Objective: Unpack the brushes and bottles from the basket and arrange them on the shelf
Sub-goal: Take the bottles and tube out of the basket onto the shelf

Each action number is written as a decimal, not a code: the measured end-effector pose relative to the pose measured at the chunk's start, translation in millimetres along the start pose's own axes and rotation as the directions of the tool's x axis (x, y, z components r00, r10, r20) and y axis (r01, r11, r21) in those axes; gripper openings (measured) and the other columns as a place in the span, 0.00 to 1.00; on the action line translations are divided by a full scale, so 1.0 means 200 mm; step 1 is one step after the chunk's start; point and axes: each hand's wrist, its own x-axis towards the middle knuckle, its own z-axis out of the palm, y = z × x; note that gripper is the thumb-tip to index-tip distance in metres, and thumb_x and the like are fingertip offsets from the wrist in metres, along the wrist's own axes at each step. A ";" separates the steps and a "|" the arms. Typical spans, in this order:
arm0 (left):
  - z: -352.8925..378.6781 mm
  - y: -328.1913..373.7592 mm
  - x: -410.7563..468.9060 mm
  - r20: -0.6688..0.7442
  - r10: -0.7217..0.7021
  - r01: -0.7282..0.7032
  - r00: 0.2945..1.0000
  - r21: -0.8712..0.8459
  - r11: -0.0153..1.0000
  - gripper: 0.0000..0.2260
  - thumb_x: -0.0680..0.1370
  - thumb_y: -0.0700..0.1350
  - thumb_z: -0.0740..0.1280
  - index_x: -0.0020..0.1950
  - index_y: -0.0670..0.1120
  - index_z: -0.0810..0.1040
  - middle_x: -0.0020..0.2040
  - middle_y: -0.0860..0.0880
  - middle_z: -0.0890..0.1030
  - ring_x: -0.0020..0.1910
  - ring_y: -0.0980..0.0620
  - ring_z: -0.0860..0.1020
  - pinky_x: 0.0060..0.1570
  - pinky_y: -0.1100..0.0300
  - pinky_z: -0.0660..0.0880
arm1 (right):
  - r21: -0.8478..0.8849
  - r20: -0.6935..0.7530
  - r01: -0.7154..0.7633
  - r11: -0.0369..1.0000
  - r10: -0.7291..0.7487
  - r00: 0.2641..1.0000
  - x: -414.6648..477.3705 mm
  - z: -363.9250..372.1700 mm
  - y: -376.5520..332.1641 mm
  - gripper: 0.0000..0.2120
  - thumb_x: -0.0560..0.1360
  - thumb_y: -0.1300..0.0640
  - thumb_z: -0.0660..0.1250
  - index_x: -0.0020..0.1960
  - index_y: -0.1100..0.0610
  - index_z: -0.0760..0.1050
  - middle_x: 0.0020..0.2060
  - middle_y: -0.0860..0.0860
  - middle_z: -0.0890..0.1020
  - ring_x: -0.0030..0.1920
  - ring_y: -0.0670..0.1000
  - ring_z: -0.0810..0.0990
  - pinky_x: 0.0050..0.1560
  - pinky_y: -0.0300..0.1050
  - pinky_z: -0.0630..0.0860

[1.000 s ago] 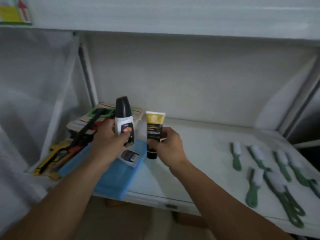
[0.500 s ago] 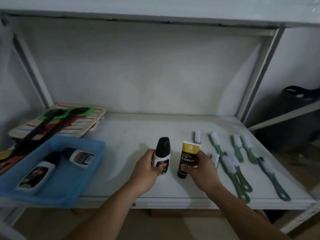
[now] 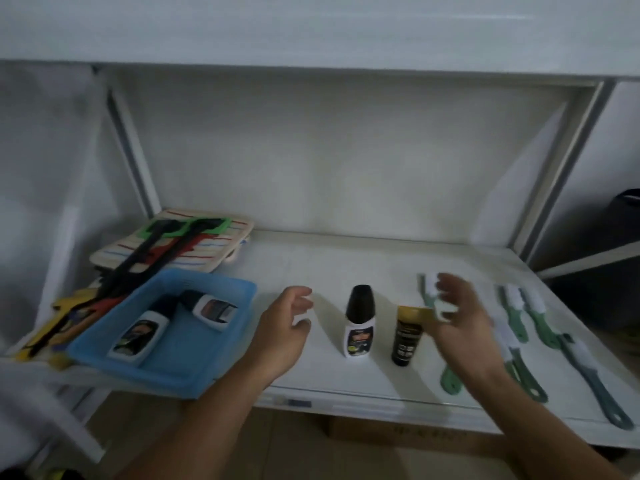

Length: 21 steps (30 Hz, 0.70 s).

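A white bottle with a black cap [image 3: 360,323] stands upright on the white shelf [image 3: 311,265]. Just to its right stands a black and gold tube [image 3: 408,336], cap down. My left hand [image 3: 284,327] hovers open a little left of the bottle. My right hand [image 3: 457,320] is open beside the tube, fingers spread, touching neither. The blue basket [image 3: 214,362] sits at the shelf's left front with two more bottles [image 3: 138,336] [image 3: 211,308] lying in it. Several green-handled brushes [image 3: 530,317] lie in rows on the right of the shelf.
Behind the basket lies a striped cloth pad [image 3: 214,251] with black, red and green long-handled tools [image 3: 145,251] across it. A metal upright [image 3: 568,161] bounds the shelf on the right. A dark object [image 3: 623,209] sits beyond it. A cardboard box [image 3: 398,434] shows below the shelf.
Both hands carried the bottle and the tube from above the basket to the shelf's middle, set them down upright, let go and drew back, open.
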 end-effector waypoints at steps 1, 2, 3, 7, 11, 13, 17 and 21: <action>-0.09 0.00 -0.01 -0.068 0.007 -0.008 0.998 -0.004 1.000 0.20 0.77 0.33 0.64 0.59 0.56 0.74 0.54 0.54 0.81 0.56 0.58 0.78 0.59 0.60 0.73 | 0.018 -0.051 0.049 0.999 -0.048 0.998 0.00 -0.01 -0.06 0.31 0.69 0.64 0.74 0.67 0.46 0.67 0.59 0.47 0.75 0.59 0.51 0.75 0.58 0.53 0.76; -0.20 -0.01 -0.01 -0.144 0.007 -0.008 0.990 -0.005 1.000 0.18 0.77 0.33 0.64 0.57 0.56 0.74 0.52 0.55 0.81 0.54 0.58 0.79 0.57 0.60 0.73 | 0.031 -0.097 0.101 0.994 -0.097 0.991 -0.01 -0.01 -0.13 0.30 0.70 0.63 0.73 0.67 0.44 0.66 0.60 0.46 0.74 0.58 0.51 0.75 0.56 0.52 0.76; -0.30 -0.03 -0.02 -0.218 0.001 0.002 0.976 0.014 1.000 0.16 0.77 0.34 0.64 0.57 0.55 0.75 0.51 0.54 0.81 0.53 0.56 0.79 0.56 0.59 0.73 | 0.034 -0.140 0.156 0.987 -0.150 0.979 -0.02 0.00 -0.21 0.29 0.70 0.62 0.71 0.66 0.43 0.66 0.60 0.45 0.73 0.57 0.50 0.74 0.54 0.50 0.76; -0.73 -0.18 -0.02 -0.391 -0.086 0.216 0.916 0.304 0.928 0.14 0.78 0.39 0.64 0.63 0.47 0.75 0.60 0.46 0.80 0.61 0.45 0.78 0.58 0.51 0.74 | 0.031 -0.138 0.405 0.914 -0.397 0.907 -0.09 0.23 -0.53 0.26 0.67 0.60 0.67 0.63 0.44 0.69 0.57 0.45 0.73 0.52 0.43 0.73 0.47 0.38 0.72; -0.98 -0.32 -0.02 -0.396 -0.233 0.434 0.888 0.557 0.708 0.19 0.78 0.42 0.63 0.70 0.42 0.69 0.67 0.39 0.75 0.64 0.38 0.75 0.58 0.46 0.75 | 0.043 0.212 0.535 0.844 -0.531 0.820 -0.16 0.67 -0.69 0.23 0.68 0.63 0.69 0.62 0.54 0.73 0.55 0.50 0.76 0.52 0.47 0.75 0.54 0.40 0.73; -1.02 -0.38 -0.01 -0.347 -0.311 0.466 0.885 0.656 0.594 0.21 0.79 0.45 0.63 0.70 0.41 0.68 0.67 0.38 0.74 0.63 0.39 0.75 0.58 0.47 0.76 | -0.025 0.429 0.514 0.857 -0.455 0.780 -0.18 0.91 -0.73 0.20 0.70 0.59 0.68 0.63 0.56 0.73 0.56 0.53 0.77 0.54 0.53 0.77 0.53 0.46 0.75; -1.00 -0.43 0.03 -0.273 -0.322 0.411 0.906 0.748 0.521 0.12 0.78 0.44 0.65 0.59 0.42 0.76 0.54 0.42 0.82 0.52 0.45 0.80 0.46 0.54 0.76 | -0.286 0.692 0.600 0.747 -0.272 0.668 -0.16 1.30 -0.75 0.12 0.73 0.58 0.66 0.55 0.61 0.72 0.53 0.59 0.78 0.51 0.59 0.79 0.44 0.47 0.72; -0.98 -0.49 0.04 -0.184 -0.336 0.343 0.924 0.787 0.513 0.08 0.75 0.45 0.66 0.51 0.44 0.77 0.48 0.46 0.82 0.49 0.46 0.80 0.47 0.53 0.77 | -0.463 0.783 0.661 0.590 -0.077 0.617 -0.13 1.55 -0.72 0.17 0.71 0.61 0.70 0.58 0.61 0.72 0.55 0.60 0.78 0.55 0.59 0.79 0.46 0.49 0.74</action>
